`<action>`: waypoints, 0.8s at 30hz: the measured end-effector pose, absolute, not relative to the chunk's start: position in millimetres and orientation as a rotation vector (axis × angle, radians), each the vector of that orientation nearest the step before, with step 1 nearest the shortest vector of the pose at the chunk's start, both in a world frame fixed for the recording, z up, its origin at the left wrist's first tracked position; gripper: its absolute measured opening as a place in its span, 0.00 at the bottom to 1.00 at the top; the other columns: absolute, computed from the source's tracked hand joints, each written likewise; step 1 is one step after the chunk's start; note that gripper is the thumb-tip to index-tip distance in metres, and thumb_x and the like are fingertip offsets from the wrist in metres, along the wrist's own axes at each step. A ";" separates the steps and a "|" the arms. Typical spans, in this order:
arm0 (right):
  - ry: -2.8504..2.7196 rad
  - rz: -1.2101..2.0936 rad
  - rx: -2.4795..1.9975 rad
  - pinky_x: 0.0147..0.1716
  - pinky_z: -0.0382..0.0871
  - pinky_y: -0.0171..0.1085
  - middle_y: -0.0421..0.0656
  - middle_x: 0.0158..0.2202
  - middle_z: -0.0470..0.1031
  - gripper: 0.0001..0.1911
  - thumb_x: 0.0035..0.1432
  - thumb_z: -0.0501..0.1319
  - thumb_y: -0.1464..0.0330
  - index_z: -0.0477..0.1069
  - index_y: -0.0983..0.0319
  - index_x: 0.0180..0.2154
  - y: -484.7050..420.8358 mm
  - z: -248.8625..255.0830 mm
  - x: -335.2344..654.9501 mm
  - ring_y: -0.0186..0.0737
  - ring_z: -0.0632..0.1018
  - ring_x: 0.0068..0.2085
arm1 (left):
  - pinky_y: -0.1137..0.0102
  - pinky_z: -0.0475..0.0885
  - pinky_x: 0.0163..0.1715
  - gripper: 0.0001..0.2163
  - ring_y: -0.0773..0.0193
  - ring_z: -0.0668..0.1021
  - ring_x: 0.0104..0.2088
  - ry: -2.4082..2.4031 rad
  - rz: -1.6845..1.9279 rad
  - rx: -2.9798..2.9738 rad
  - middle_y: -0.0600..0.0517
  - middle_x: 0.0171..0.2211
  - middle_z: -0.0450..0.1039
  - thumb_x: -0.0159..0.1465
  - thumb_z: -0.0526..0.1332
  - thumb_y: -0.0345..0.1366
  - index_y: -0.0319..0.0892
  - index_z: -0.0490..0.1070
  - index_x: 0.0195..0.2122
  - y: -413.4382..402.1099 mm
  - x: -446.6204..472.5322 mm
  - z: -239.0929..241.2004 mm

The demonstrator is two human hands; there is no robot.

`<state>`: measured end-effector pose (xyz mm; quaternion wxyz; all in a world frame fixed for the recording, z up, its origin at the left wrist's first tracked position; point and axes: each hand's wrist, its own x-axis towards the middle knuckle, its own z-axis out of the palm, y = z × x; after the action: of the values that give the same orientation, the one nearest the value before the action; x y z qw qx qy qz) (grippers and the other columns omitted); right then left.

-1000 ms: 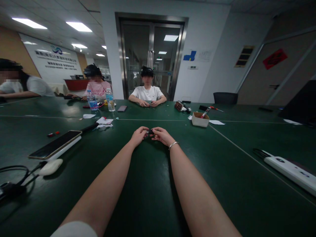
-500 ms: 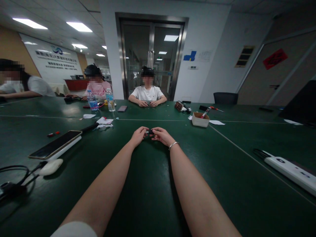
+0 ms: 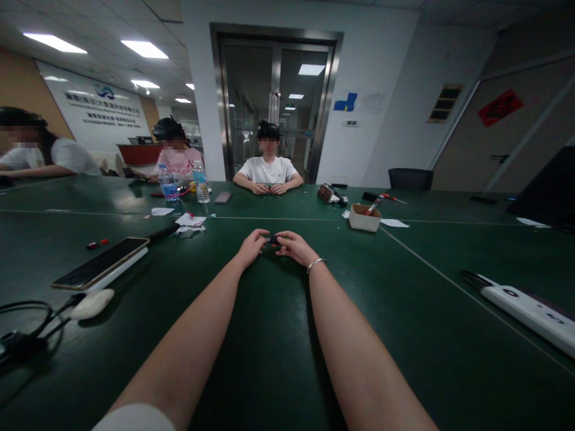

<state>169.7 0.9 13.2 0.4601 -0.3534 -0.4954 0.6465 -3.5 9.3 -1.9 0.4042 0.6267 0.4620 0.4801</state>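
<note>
Over the middle of the table, my two hands meet at a small black object (image 3: 273, 239) with a lighter, greyish left end. It is too small to name surely; its shape is like a USB stick. My right hand (image 3: 291, 244), with a silver bracelet at the wrist, pinches the black part between thumb and fingers. The fingertips of my left hand (image 3: 253, 245) are closed at the lighter end, with the index finger lying a little above it. The fingers partly cover the object on both sides.
On the left of the green table (image 3: 269, 335) lie a phone (image 3: 101, 261) on a white block, a white mouse-like item (image 3: 93, 304) and cables. Paper scraps (image 3: 191, 220) and bottles (image 3: 200, 182) stand beyond. A small box (image 3: 365, 218) and a white power strip (image 3: 530, 308) are right. Co-workers sit opposite.
My left fingers have shifted slightly at the lighter end, the index finger lifting a little. My right hand stays nearly still on the small black object.
</note>
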 end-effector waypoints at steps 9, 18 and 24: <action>-1.233 1.595 -0.858 0.30 0.77 0.36 0.38 0.25 0.73 0.08 0.53 0.62 0.74 0.67 0.63 0.37 0.6 13.1 170.1 0.25 0.70 0.19 | 0.77 0.63 0.20 0.12 0.71 0.69 0.22 1.150 1.179 1.579 0.53 0.24 0.67 0.60 0.51 0.39 0.40 0.69 0.40 7.7 -2.9 -0.2; -1.214 1.586 -0.844 0.29 0.77 0.37 0.37 0.24 0.73 0.09 0.51 0.63 0.75 0.67 0.63 0.36 0.9 12.7 169.0 0.24 0.69 0.18 | 0.76 0.62 0.20 0.11 0.71 0.68 0.21 1.155 1.197 1.661 0.54 0.23 0.67 0.58 0.53 0.37 0.41 0.70 0.40 9.6 -1.9 -3.3; -1.222 1.592 -0.836 0.29 0.76 0.37 0.37 0.25 0.72 0.09 0.49 0.64 0.74 0.68 0.63 0.35 0.8 12.6 169.5 0.24 0.69 0.18 | 0.76 0.63 0.20 0.12 0.70 0.68 0.22 1.160 1.167 1.632 0.53 0.25 0.68 0.58 0.53 0.37 0.41 0.69 0.41 11.4 -2.4 -4.6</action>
<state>169.5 0.8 12.6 0.4653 -0.3404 -0.4975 0.6481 -2.4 11.4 -4.6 0.4006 0.6452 0.4585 0.4615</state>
